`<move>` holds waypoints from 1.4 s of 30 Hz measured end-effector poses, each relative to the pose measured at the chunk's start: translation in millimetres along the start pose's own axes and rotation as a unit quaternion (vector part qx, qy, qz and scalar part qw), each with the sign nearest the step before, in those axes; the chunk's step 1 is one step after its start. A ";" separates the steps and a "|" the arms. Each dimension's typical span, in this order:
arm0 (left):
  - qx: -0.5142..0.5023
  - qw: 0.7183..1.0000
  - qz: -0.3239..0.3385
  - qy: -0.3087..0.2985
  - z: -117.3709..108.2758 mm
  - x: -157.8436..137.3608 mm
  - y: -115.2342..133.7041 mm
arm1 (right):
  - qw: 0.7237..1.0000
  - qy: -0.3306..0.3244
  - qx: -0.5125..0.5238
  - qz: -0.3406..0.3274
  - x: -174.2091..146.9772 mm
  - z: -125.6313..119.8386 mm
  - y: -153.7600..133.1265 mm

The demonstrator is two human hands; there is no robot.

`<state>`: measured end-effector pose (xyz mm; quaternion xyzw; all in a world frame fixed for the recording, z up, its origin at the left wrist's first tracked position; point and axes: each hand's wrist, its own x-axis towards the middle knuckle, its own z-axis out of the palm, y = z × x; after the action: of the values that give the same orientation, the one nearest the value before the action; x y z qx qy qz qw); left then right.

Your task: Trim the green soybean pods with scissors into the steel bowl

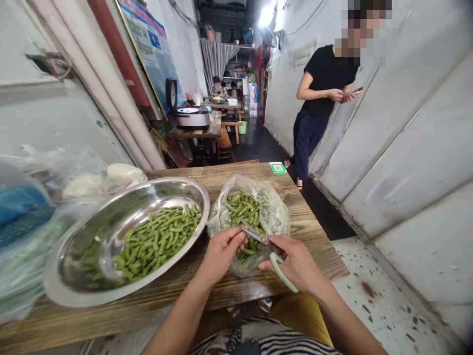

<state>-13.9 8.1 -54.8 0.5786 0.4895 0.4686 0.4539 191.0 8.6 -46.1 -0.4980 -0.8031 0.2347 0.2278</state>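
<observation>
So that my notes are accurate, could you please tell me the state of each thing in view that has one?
Scissors: gripped in the right hand, blade opening unclear
Left hand: fingers pinched near the scissors' tips
Plastic bag: open, holding green pods
Metal basin: partly filled with green pods
Rice cooker: lid raised
Lamp: lit

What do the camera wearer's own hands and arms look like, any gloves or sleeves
The left hand and right hand are gloveless, no watch visible. No sleeves show on the forearms. Between them: dark-and-pale striped clothing, mustard-yellow cloth.
</observation>
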 end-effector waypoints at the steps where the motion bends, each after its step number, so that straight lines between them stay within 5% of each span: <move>1: -0.001 1.000 -0.001 -0.005 0.3 -0.3 1.7 | 1.000 -0.006 0.011 0.001 -0.4 -0.5 -0.6; 14: 0.060 0.998 0.002 -0.031 1.0 -3.7 -6.2 | 0.998 -0.037 0.054 -0.003 -1.3 -0.8 -0.1; 17: 0.146 0.987 0.041 0.061 -14.9 -6.0 -12.0 | 0.999 -0.023 0.045 0.016 -1.8 3.3 6.6; 19: 0.252 0.943 0.094 0.195 -35.4 -7.0 -11.9 | 0.999 0.002 0.027 0.039 -1.9 4.9 11.5; 22: 0.441 0.809 0.126 0.368 -64.7 -4.7 -3.4 | 0.998 0.021 0.007 0.061 -1.6 5.3 16.4; 24: 0.527 0.737 0.124 0.406 -70.6 1.4 3.2 | 0.998 0.020 0.002 0.063 -1.5 5.0 17.2; 25: 0.548 0.726 0.138 0.392 -68.3 6.2 4.7 | 0.998 0.020 0.001 0.061 -1.5 5.1 17.0; 28: 0.555 0.766 0.202 0.256 -48.6 26.9 -2.4 | 0.998 0.025 0.002 0.054 -2.1 5.8 15.5; 31: 0.562 0.789 0.185 0.162 -30.8 51.5 -22.1 | 0.998 0.042 0.011 0.050 -4.5 6.7 14.8; 38: 0.555 0.808 0.138 0.140 -28.2 78.4 -38.0 | 0.997 0.054 0.027 0.055 -9.4 7.7 14.4; 42: 0.422 0.880 0.145 0.162 -26.2 71.4 -21.2 | 0.996 0.061 0.018 0.062 -7.4 7.8 13.1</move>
<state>-37.0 83.0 -64.8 0.6962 0.6181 0.3650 0.0082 198.3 5.9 -61.1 -0.5562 -0.7508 0.2318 0.2704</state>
